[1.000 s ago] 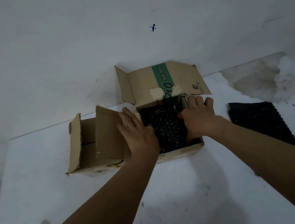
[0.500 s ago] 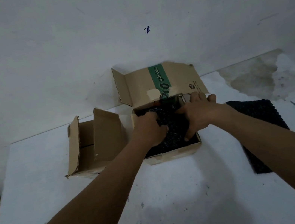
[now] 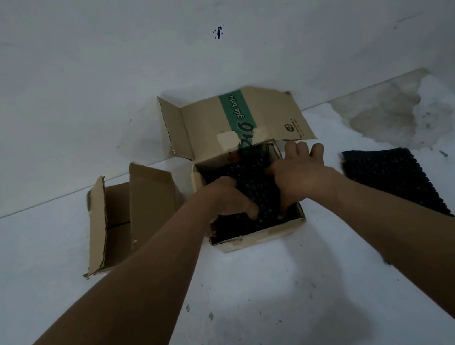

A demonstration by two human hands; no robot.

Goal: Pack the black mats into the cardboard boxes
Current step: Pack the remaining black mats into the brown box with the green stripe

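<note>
Packing seems about midway. One black studded mat (image 3: 256, 185) sits bunched inside the brown cardboard box with the green-banded flap (image 3: 261, 234), not yet flat. The left hand (image 3: 230, 202) digs curled fingers into it, gripping; the right hand (image 3: 297, 178) lies on it with fingers straight toward the far rim, thumb pressing down. A second black flat mat (image 3: 394, 179) lies unpacked on the white bench (image 3: 243, 306), just right of that box. The plain open cardboard box (image 3: 150, 207) on the left shows a dark inside; whether it holds anything I cannot tell. The left fingertips are buried in the mat, and the right forearm covers the second mat's near corner.
</note>
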